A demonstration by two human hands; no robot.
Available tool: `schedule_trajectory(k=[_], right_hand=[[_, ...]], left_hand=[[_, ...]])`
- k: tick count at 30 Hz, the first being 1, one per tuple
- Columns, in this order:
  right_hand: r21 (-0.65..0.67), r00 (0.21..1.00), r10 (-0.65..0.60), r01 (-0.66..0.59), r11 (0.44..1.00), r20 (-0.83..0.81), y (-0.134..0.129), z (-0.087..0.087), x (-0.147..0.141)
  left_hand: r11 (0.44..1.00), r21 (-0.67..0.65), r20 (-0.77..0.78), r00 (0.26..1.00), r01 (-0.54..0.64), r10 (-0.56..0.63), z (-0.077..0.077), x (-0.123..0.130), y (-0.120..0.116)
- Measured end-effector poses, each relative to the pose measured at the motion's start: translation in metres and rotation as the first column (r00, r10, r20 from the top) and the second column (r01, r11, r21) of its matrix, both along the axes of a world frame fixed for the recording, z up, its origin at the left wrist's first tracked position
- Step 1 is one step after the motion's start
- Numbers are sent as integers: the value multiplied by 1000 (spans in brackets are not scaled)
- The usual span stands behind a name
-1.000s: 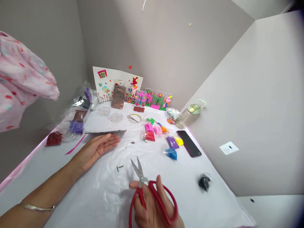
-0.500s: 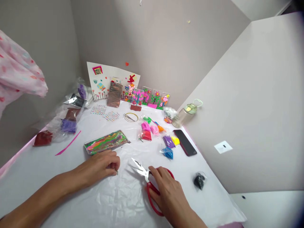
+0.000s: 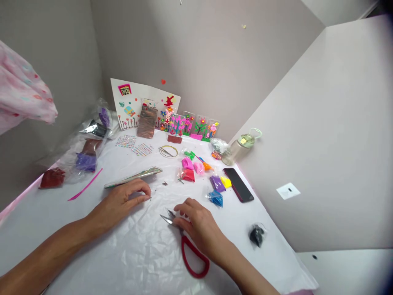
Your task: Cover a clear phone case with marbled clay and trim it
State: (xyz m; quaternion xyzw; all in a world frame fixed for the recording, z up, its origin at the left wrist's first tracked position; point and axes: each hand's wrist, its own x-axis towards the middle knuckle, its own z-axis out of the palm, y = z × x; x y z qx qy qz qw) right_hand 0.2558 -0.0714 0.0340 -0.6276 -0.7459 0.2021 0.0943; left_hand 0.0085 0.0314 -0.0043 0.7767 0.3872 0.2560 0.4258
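Observation:
My left hand [image 3: 130, 196] rests beside the colourful marbled case [image 3: 133, 177], which is tilted up so mostly its edge shows. Thumb and fingertips pinch close together on a tiny dark scrap [image 3: 150, 198]. My right hand [image 3: 195, 219] is over the red-handled scissors [image 3: 195, 258], its fingers at the pivot and the near part of the blades. The blades stand slightly apart and point left, and one handle loop lies below the hand on the white cover. A small dark scrap [image 3: 165, 183] lies right of the case.
Clay packets, including a red one [image 3: 188, 175] and a blue one [image 3: 216, 198], lie right of centre near a phone [image 3: 238, 184]. A bottle [image 3: 238, 148] and decorated panels [image 3: 177, 128] stand at the back. Bagged clay [image 3: 86, 162] and a pink strip [image 3: 86, 185] are left.
The marbled case has tipped up from lying nearly flat. My right hand has left the scissor handles and moved up to the pivot, and the scissors have shifted left and turned.

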Motion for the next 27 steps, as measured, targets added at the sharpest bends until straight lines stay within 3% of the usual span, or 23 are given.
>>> schedule_trajectory(k=[6,13,21,27], right_hand=[[-44,984,-47,40,998,-171,21,-22,1],[-41,976,-86,80,996,-202,21,-18,3],[-36,952,-52,43,998,-300,23,-25,-2],[-122,889,-196,159,980,-413,27,-24,3]], left_hand=[[983,-98,49,985,-158,163,8,0,-2],[949,-84,29,951,-306,309,0,-3,1],[969,-104,50,972,-223,229,-5,-3,0],[967,-99,39,970,-235,240,-3,-3,0]])
